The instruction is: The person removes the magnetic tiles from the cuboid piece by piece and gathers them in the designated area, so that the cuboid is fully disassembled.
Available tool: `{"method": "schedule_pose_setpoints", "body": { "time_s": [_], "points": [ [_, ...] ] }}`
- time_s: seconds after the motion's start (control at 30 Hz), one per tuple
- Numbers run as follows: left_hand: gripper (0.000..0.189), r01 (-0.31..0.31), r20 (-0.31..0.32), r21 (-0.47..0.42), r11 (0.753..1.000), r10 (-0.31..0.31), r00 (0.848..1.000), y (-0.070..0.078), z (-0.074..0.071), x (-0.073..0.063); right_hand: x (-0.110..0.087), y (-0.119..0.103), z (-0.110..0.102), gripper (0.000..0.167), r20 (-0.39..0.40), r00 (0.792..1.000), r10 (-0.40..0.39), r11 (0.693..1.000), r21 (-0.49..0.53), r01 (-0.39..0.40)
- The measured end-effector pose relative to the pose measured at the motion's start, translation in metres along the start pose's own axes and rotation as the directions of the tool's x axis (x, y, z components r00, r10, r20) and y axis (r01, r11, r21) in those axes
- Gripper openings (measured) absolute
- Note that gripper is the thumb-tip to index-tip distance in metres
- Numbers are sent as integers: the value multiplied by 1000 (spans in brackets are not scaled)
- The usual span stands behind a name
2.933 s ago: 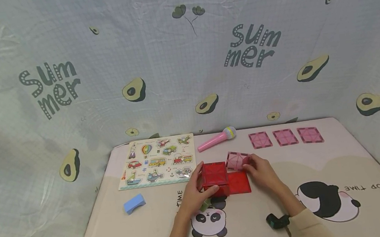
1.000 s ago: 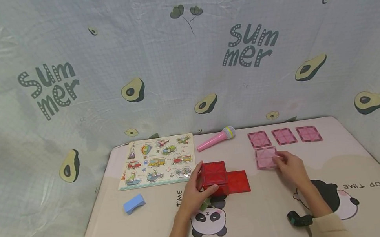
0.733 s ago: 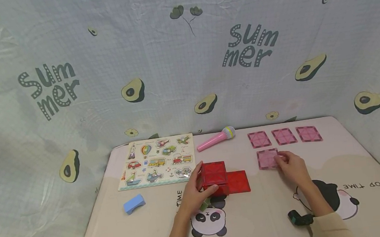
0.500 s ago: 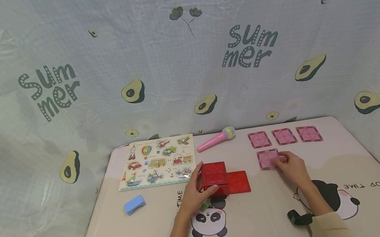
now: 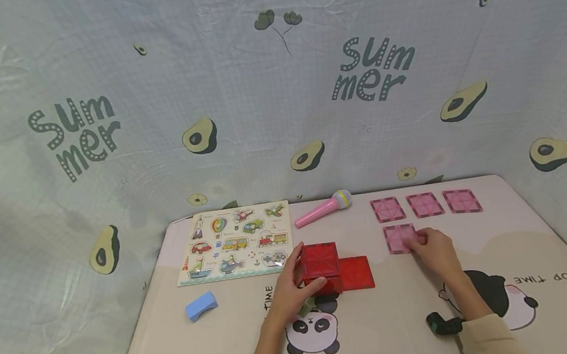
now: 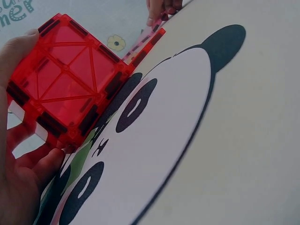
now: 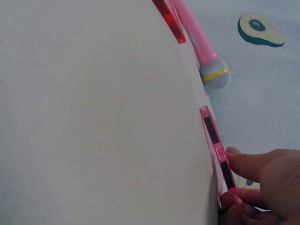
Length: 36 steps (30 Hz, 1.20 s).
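Note:
My left hand (image 5: 289, 291) grips a cube of clear red magnetic tiles (image 5: 320, 260) from its left side, thumb along the near face. In the left wrist view the red cube (image 6: 65, 68) stands on the panda print, and its fingers reach around the lower edge. A single red magnetic tile (image 5: 358, 273) lies flat against the cube's right side. Farther right, my right hand (image 5: 437, 251) pinches the right edge of a pink magnetic tile (image 5: 397, 238). Seen from the right wrist, this pink tile (image 7: 217, 143) is edge-on, low over the tabletop, thumb on its far side.
Three pink magnetic tiles (image 5: 425, 205) lie in a row at the back right. Left of them is a pink toy microphone (image 5: 317, 212). A vehicle puzzle board (image 5: 234, 251) lies at the back left, with a blue arch block (image 5: 201, 306) in front of it.
The right hand has carried the pink tile rightward from beside the cube to just in front of the pink row, then drawn it slightly nearer. The left hand has stayed on the cube.

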<state>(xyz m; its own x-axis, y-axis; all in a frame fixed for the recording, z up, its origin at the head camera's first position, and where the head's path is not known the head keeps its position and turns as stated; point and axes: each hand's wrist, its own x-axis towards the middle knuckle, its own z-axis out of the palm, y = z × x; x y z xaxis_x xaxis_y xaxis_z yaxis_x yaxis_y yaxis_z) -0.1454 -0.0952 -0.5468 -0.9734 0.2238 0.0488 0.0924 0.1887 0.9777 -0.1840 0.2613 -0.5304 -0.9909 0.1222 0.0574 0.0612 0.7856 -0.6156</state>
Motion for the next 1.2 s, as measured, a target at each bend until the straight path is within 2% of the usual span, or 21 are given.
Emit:
{"method": "schedule_pose_setpoints", "body": {
  "time_s": [0.33,0.53,0.9,1.2],
  "points": [
    [90,2,-6,3,1000,-2,1000,-2,1,0,1,3,2,45,-36,999,-26,1000,-15,25],
    [89,5,-9,6,1000,-5,1000,-2,1,0,1,0,0,48,-34,999,4,1000,-1,-4],
    [87,16,-13,-2,1000,-16,1000,-2,0,-1,-1,-14,-10,58,-62,998,-34,997,62,38],
    [87,2,-6,-10,1000,-2,1000,1,0,-1,-5,-30,-15,56,-81,995,-53,994,91,61]
  ]
}}
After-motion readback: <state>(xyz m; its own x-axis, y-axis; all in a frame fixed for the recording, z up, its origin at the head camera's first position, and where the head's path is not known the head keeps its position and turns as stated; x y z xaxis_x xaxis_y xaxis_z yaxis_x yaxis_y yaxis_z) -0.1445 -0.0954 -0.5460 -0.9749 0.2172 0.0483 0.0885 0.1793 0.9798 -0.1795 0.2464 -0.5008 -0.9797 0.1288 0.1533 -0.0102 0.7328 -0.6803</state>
